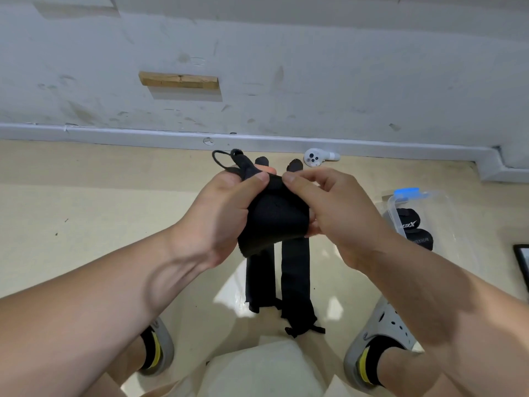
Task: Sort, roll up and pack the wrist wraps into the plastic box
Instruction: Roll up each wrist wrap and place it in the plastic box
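The lifted wrist wrap [274,216] is plain black, as is its thin thumb loop [219,159]. The two flat wrist wraps [294,282] on the floor are the same unpatterned black. The plastic box [446,213] is clear with a bright blue latch [406,193]. The rolled wraps [406,222] inside it are black with white lettering. The floor [100,219] is pale beige. The wall [315,67] is off-white with grey scuffs, and the wood strip [179,80] on it is tan. The controller [315,159] is white with dark buttons. The clogs [383,325] are grey, and the socks [378,359] are black with yellow stripes.
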